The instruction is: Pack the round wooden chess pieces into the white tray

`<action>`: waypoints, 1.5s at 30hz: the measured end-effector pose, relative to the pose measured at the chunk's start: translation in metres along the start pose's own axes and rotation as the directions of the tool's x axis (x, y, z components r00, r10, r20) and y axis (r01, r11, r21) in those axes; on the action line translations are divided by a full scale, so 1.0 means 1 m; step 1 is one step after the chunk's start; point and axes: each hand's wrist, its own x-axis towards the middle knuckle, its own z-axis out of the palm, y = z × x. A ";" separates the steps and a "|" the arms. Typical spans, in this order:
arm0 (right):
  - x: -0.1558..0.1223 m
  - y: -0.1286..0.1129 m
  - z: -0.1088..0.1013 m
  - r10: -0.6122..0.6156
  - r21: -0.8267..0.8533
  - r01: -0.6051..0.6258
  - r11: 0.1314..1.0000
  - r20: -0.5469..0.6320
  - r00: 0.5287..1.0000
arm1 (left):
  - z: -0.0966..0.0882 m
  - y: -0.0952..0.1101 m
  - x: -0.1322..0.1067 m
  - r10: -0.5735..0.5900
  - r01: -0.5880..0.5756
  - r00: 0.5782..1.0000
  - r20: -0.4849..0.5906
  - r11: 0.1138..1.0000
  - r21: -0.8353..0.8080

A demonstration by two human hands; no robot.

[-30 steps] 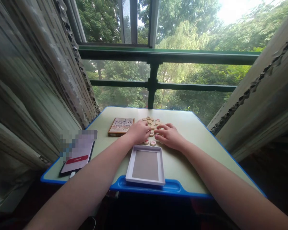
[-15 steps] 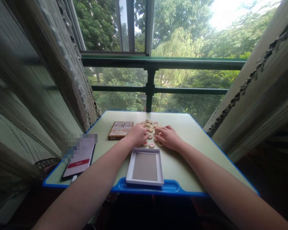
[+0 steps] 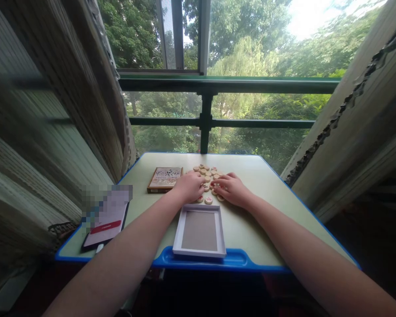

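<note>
Round wooden Chinese chess pieces (image 3: 208,200) with red and dark characters lie in a loose cluster on the table. From the left side my left hand (image 3: 190,186) rests over the cluster, its bent fingers touching pieces and partly hiding them. Opposite it, my right hand (image 3: 231,189) lies palm down, fingers apart, with its fingertips on several pieces. No piece is lifted by either hand. Just below the cluster sits an open shallow white box tray (image 3: 222,229), showing its grey-brown bottom.
Left of my hands lies a Chinese chess box lid (image 3: 165,177) with printed characters. A phone (image 3: 107,220) with a cable lies at the table's left edge. The pale table (image 3: 267,224) has a blue rim. Curtains (image 3: 99,110) and a green railing (image 3: 231,83) surround it.
My right hand's fingers have shifted slightly among the pieces, and a few pieces near them have moved a little. My left hand stays almost in place. The view has tilted slightly.
</note>
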 end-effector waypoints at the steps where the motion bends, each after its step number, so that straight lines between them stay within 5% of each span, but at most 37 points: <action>1: 0.000 0.000 0.000 -0.004 0.004 0.004 1.000 -0.003 1.000 | 0.000 0.000 0.000 -0.001 0.001 1.000 -0.006 1.000 0.000; 10: 0.001 0.002 -0.004 -0.053 0.024 0.052 0.998 0.027 0.998 | 0.000 -0.006 0.002 -0.001 0.000 1.000 -0.007 0.999 -0.044; 18: -0.001 0.001 -0.007 0.059 -0.068 -0.057 0.996 0.029 0.998 | -0.003 -0.003 0.001 -0.051 0.050 0.999 -0.010 0.999 -0.021; 31: 0.001 0.002 -0.005 -0.039 0.020 0.039 0.999 0.033 0.999 | -0.001 -0.007 0.002 0.003 -0.003 1.000 0.016 0.999 -0.052; 45: 0.001 0.001 -0.006 -0.038 0.023 0.037 0.999 0.041 0.998 | 0.000 -0.004 0.002 -0.115 0.114 0.993 -0.020 0.992 -0.047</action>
